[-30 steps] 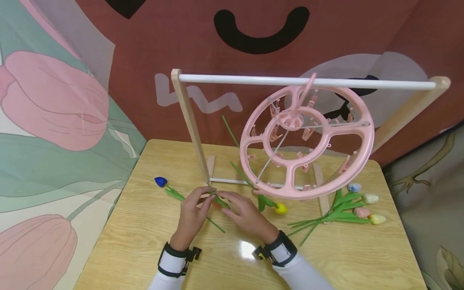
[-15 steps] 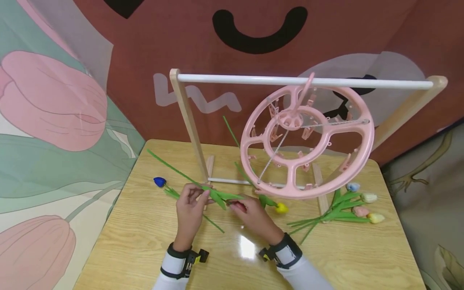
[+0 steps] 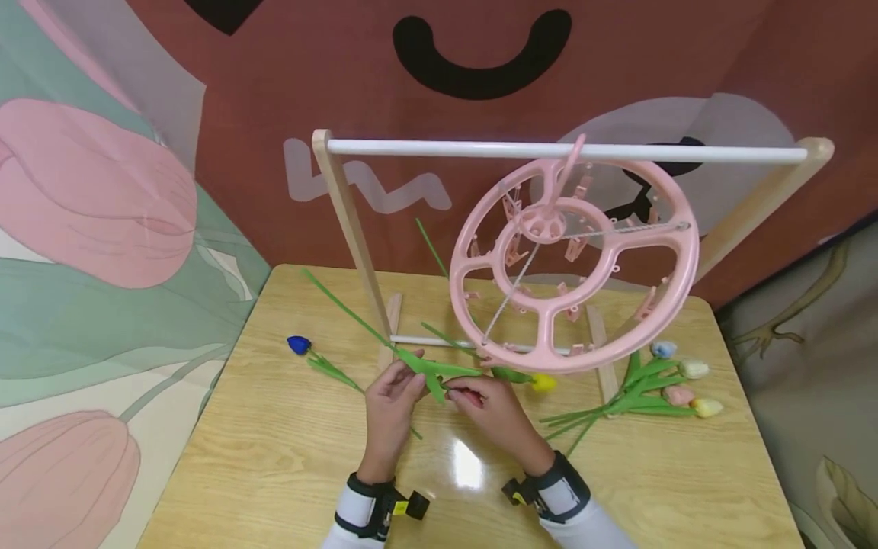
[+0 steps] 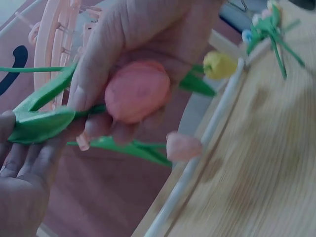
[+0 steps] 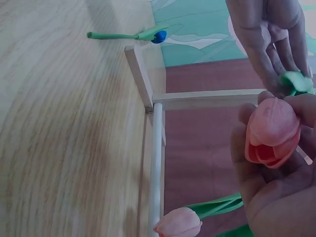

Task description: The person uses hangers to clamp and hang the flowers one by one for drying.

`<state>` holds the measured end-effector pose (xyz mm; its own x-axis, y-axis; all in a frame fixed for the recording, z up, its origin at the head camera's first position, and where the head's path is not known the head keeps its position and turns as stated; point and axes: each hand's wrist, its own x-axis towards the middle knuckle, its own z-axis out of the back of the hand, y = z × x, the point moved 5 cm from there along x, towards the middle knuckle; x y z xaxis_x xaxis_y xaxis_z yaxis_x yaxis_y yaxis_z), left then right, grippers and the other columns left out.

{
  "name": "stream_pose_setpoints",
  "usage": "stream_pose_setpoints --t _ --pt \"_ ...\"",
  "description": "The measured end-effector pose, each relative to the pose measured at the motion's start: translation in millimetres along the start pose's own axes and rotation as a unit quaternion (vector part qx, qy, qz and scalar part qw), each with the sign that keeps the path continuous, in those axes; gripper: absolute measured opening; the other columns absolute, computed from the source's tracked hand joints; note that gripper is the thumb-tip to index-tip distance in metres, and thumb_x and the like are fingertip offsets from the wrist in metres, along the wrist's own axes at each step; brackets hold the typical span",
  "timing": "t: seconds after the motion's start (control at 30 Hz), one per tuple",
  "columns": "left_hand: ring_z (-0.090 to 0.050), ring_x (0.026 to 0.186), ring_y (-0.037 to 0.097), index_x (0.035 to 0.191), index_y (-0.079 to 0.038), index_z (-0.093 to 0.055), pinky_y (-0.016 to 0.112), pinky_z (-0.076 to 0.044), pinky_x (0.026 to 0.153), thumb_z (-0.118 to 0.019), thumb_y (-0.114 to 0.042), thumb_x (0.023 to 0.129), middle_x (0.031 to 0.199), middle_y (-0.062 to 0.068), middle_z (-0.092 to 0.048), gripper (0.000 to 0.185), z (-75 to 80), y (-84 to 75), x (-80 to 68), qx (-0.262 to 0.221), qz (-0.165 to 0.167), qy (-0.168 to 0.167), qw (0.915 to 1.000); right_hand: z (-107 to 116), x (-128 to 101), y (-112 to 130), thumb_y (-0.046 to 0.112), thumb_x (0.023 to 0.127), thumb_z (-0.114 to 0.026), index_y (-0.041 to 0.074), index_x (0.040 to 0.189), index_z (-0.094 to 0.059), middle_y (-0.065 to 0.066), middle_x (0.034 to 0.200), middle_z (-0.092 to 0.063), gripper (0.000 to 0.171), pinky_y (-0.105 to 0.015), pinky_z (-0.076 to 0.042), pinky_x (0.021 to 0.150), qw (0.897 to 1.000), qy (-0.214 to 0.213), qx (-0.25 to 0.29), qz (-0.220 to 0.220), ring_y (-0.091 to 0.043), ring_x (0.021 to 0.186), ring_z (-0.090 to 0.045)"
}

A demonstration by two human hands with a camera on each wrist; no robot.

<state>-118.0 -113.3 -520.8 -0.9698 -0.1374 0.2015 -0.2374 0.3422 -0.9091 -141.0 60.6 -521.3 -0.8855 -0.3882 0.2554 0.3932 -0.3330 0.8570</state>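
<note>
Both hands hold one artificial tulip just above the wooden table (image 3: pixel 274 457), in front of the rack. My right hand (image 3: pixel 461 393) curls its fingers round the pink-red bloom (image 5: pixel 271 131), which also fills the middle of the left wrist view as the bloom (image 4: pixel 137 91). My left hand (image 3: pixel 411 379) pinches the green leaves (image 4: pixel 39 123) where they meet the stem. The long green stem (image 3: pixel 343 309) slants up and away to the left. A second pink tulip (image 5: pixel 178 222) lies under the hands by the rack's base bar.
A pink round clip hanger (image 3: pixel 572 263) hangs from the white rail (image 3: pixel 549 150) of a wooden rack. On the table lie a blue tulip (image 3: pixel 298 345) at left, a yellow tulip (image 3: pixel 544 383) under the hanger, and a bunch of pastel tulips (image 3: pixel 658 389) at right.
The hands have raised the tulip off the table and turned it. Its stem now sticks out up and to the left, and the right hand has closed round the bloom.
</note>
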Motion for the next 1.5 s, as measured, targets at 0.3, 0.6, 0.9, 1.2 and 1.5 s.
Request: stream_pose_setpoints --t 0.3,0.6,0.9,1.2,1.5 --pt "-0.076 0.092 0.015 0.120 0.023 -0.056 0.031 -0.066 0.080 -0.063 0.008 0.097 0.105 0.003 -0.076 0.029 -7.1 5.4 -1.9 -0.026 0.006 -0.034 0.9991 22 -21 6 0.016 0.097 -0.072 0.017 0.125 -0.073 0.004 0.113 -0.075 0.028 -0.031 -0.063 0.088 0.995 0.005 -0.087 0.047 -0.011 0.101 -0.070" --pt "-0.077 0.087 0.017 0.118 0.023 -0.058 0.033 -0.067 0.077 -0.066 0.005 0.096 0.100 0.002 -0.076 0.029 -7.8 5.4 -4.2 0.023 0.006 -0.037 0.9990 94 -55 22 -0.008 0.090 -0.069 0.006 0.096 -0.074 0.003 0.080 -0.068 0.016 -0.010 -0.050 0.059 0.980 -0.113 -0.072 0.148 -0.003 0.068 -0.057" --pt "-0.075 0.098 0.014 0.116 0.018 -0.062 0.029 -0.066 0.082 -0.068 0.003 0.095 0.112 0.019 -0.073 0.026 -10.5 2.7 -7.8 0.064 0.008 -0.008 0.9979 155 -62 8 -0.028 0.082 -0.058 -0.024 0.119 -0.053 -0.005 0.105 -0.058 0.037 -0.015 -0.046 0.071 0.960 -0.235 0.076 0.133 -0.011 0.086 -0.051" --pt "-0.074 0.103 0.015 0.113 0.014 -0.064 0.029 -0.065 0.087 -0.068 0.008 0.093 0.113 0.019 -0.073 0.021 -15.0 6.7 -10.9 0.055 -0.013 0.043 0.9975 153 -35 18 -0.022 0.087 -0.063 -0.016 0.132 -0.058 -0.007 0.134 -0.068 0.046 -0.016 -0.051 0.081 0.978 -0.161 0.046 0.127 -0.009 0.112 -0.063" --pt "-0.073 0.108 0.017 0.116 0.015 -0.063 0.032 -0.064 0.092 -0.065 0.011 0.094 0.115 0.034 -0.068 0.022 -22.7 8.6 -13.9 0.033 -0.026 0.096 0.9945 149 -26 26 -0.029 0.087 -0.056 -0.026 0.128 -0.049 -0.008 0.122 -0.067 0.042 -0.019 -0.056 0.101 0.967 -0.136 0.177 0.125 -0.014 0.114 -0.065"
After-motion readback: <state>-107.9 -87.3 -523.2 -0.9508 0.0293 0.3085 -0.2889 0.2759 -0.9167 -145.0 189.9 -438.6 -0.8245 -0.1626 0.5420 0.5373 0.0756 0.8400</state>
